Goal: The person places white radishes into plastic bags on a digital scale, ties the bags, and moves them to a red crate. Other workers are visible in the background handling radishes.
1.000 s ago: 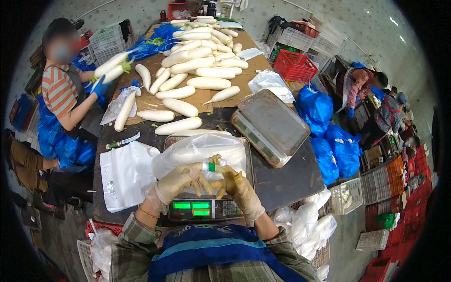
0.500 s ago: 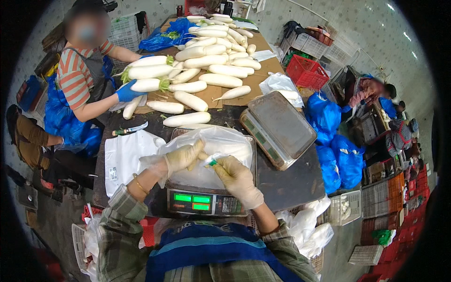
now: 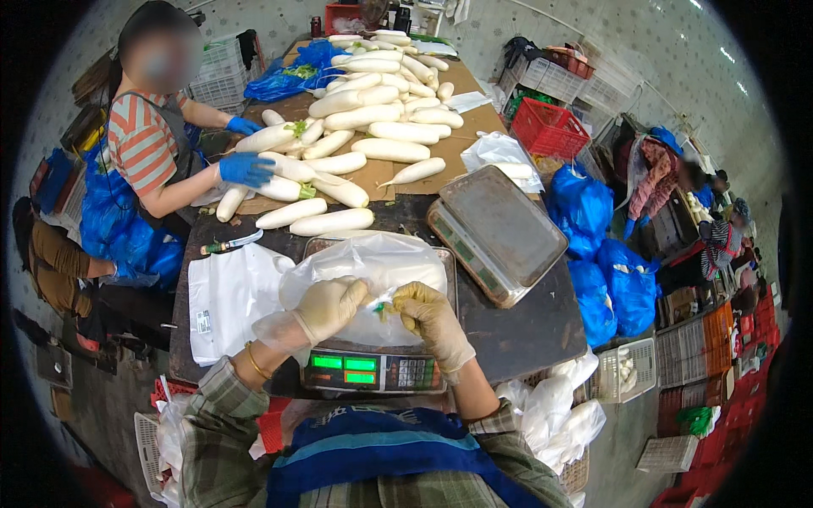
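Note:
A clear plastic bag [image 3: 364,256] with white radishes inside lies on a digital scale [image 3: 398,371] whose display glows green. My left hand [image 3: 330,310], in a pale translucent glove, is closed round the bag's gathered neck. On the neck shows a small green tie [image 3: 380,307]. The gloved fingers of my right hand [image 3: 430,323] are pinched together at that tie, partly covering it. Left of the scale lies a stack of flat white bags [image 3: 233,292], and a knife [image 3: 233,243] rests just beyond them.
Many white radishes [image 3: 389,150] are heaped on the table's far half. A co-worker's blue-gloved hands [image 3: 246,169] are at the heap's left side. A second scale [image 3: 500,233] stands tilted in view at right. Blue bags [image 3: 627,288] and a white crate [image 3: 625,372] sit beyond the table's right edge.
My right hand has shifted slightly right of the bag's neck, still pinched at the green tie; my left keeps its grip. The co-worker's radishes now lie on the heap, their hands resting near them.

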Motion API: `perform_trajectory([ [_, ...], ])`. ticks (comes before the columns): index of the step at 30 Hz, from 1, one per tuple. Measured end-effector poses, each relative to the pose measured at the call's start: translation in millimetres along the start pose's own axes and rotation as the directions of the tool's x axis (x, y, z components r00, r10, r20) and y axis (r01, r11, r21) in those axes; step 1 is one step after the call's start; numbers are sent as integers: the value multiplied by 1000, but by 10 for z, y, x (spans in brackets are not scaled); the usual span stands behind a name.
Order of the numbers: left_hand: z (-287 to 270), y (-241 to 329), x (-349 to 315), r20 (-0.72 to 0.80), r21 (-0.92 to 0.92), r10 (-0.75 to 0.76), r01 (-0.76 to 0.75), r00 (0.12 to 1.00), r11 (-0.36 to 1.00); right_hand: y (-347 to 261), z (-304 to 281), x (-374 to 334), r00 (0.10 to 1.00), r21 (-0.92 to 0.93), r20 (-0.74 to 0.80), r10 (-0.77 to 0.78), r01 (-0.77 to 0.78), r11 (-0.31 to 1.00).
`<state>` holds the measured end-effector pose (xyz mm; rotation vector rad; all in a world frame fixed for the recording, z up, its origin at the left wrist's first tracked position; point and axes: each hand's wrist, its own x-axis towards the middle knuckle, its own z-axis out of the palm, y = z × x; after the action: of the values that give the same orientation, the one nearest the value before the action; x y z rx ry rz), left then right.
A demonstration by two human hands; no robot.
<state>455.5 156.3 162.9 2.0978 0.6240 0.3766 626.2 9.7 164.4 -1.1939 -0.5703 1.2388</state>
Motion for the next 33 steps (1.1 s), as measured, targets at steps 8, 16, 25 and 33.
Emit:
perform_trajectory([
  [8,50,-120,513,377,-714,-391,532,840,455,638,117,-15,754,-879,368,-545,473,61],
  [16,158,-76,526,327,-899,-291,391,899,196,512,51,70,882,-841,87,-462,314,440],
  [25,115,36,533,270,-832,-292,375,917,408,438,-223,41,988,-572,107,-112,153,806],
  [33,-57,101,217,-181,316,505,-437,844,842,345,-32,102,896,-632,127,-426,404,662],
])
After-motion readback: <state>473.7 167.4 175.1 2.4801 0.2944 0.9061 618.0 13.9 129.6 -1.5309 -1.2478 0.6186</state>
